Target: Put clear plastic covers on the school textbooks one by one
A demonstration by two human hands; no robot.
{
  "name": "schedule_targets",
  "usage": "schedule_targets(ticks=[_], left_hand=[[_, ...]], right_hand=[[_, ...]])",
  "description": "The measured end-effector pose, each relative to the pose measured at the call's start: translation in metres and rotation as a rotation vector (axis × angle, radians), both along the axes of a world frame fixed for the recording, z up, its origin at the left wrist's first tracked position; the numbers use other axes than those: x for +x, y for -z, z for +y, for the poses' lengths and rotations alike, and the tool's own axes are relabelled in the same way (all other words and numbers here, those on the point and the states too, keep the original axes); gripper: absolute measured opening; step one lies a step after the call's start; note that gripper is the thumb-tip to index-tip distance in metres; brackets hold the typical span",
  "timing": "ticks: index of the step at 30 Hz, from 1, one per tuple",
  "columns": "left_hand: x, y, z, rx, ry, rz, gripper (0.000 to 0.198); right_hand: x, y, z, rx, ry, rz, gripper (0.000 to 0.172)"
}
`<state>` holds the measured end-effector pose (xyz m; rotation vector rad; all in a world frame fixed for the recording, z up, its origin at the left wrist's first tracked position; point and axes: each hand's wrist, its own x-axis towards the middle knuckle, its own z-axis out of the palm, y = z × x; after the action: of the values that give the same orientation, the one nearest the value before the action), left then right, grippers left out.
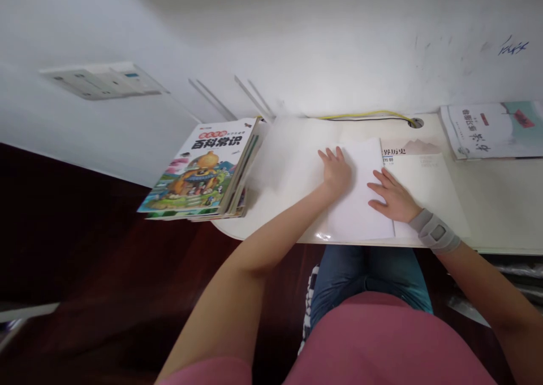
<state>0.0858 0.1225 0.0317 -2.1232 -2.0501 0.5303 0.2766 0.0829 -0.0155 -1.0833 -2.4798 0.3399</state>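
A pale book (432, 204) with a mountain print on its cover lies in front of me, near the table's front edge. A white sheet or flap (360, 212) covers its left part. My left hand (338, 172) rests on the white sheet towards its left side, fingers stretched forward. Across the right edge of the sheet lies my right hand (394, 197), flat, its fingers spread and its palm over the book cover. A grey band (435, 232) is round the right wrist. What lies under the sheet is hidden.
A stack of books (199, 170) stands at the left end of the white table (500, 204). Another book (494, 130) lies at the back right. A yellow cable (369, 114) runs along the wall to a round hole (416, 123). A socket panel (104, 81) is on the left wall.
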Motion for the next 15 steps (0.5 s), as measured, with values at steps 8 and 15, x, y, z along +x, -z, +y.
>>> schedule_targets(ticks=[8, 15], left_hand=[[-0.02, -0.017, -0.12, -0.049, 0.126, -0.149, 0.049], [-0.044, -0.008, -0.161, 0.022, 0.264, -0.404, 0.032]], right_hand=[[0.003, -0.002, 0.0, 0.007, -0.013, 0.013, 0.044], [-0.001, 0.0, -0.003, 0.015, 0.039, 0.056, 0.049]])
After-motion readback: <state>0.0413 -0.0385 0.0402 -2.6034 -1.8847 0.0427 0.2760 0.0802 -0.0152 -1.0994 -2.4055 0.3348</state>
